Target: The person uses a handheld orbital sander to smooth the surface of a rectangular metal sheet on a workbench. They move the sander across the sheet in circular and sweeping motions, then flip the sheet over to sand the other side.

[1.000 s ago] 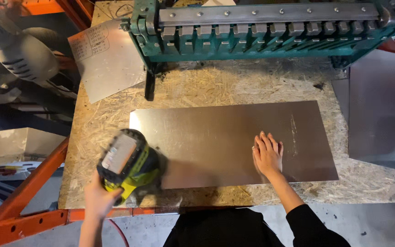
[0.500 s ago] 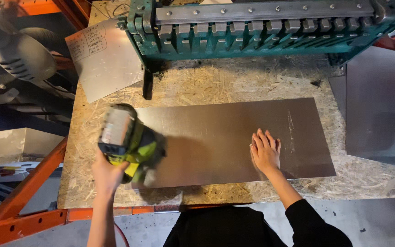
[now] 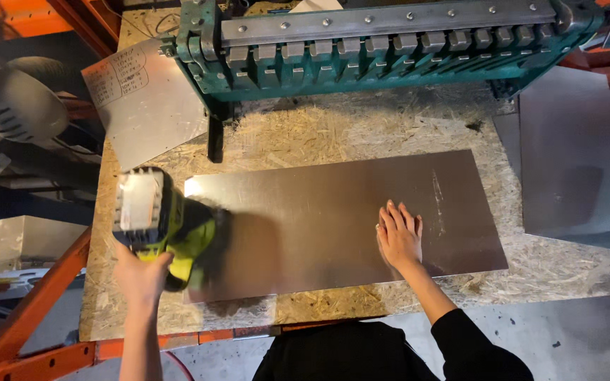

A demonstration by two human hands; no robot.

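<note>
A rectangular sheet of bare metal (image 3: 319,212) lies flat on a chipboard bench top (image 3: 305,134). My left hand (image 3: 140,276) grips a yellow-green cordless power tool (image 3: 160,220) with a grey battery pack, its head resting at the sheet's left edge. My right hand (image 3: 398,236) lies flat with fingers spread on the right part of the sheet, pressing it down. A faint scratch mark runs across the sheet just right of that hand.
A green sheet-metal bending brake (image 3: 383,42) stands along the back of the bench. Another metal sheet (image 3: 573,155) lies at the right, and a smaller one (image 3: 142,106) with writing leans at the back left. Orange rack beams (image 3: 30,310) frame the bench's left and front.
My left hand has carried the power tool from the sheet's near left corner up along its left edge. My right hand has stayed flat on the sheet.
</note>
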